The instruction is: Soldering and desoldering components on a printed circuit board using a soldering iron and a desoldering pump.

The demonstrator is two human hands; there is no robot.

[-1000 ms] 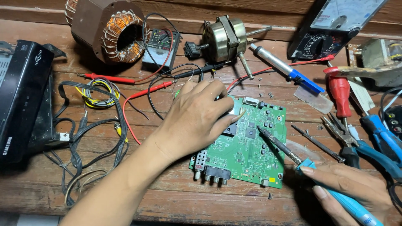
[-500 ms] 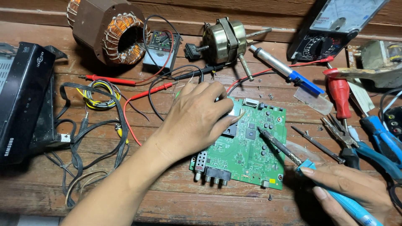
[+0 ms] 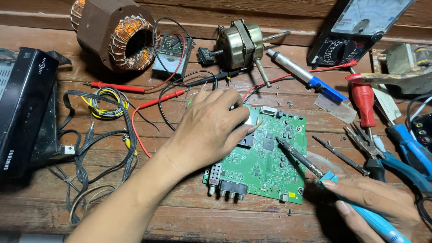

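Head view:

- The green printed circuit board (image 3: 263, 157) lies flat on the brown wooden plank table (image 3: 180, 216), a little right of centre, bare of any case, with its row of round sockets along the edge at 6 o'clock.
- The left hand (image 3: 209, 128) lies palm down over the board's corner at 10 o'clock, fingers spread fairly wide and pressed on it; it grips nothing.
- The right hand (image 3: 375, 202), at 4 o'clock from the board, is closed around the blue handle of a soldering iron (image 3: 315, 166).
- The iron's dark tip rests on or just above the board's upper middle, beside a small black chip; I cannot tell whether it truly touches.
- No smoke, solder wire or lifted part shows at the tip, so I judge the work on the board to be under way at one spot, with no visible result yet.
- Tiny loose screws lie on the planks at 12 o'clock and 6 o'clock from the board, which suggests it has already been taken out of a housing.
- A black set-top box casing (image 3: 22, 112) sits well apart at 9 o'clock, not put back together.
- A black analogue multimeter (image 3: 355, 31) at 1 o'clock and its red test probes (image 3: 130, 90) at 10 o'clock lie unheld, well clear of the board.
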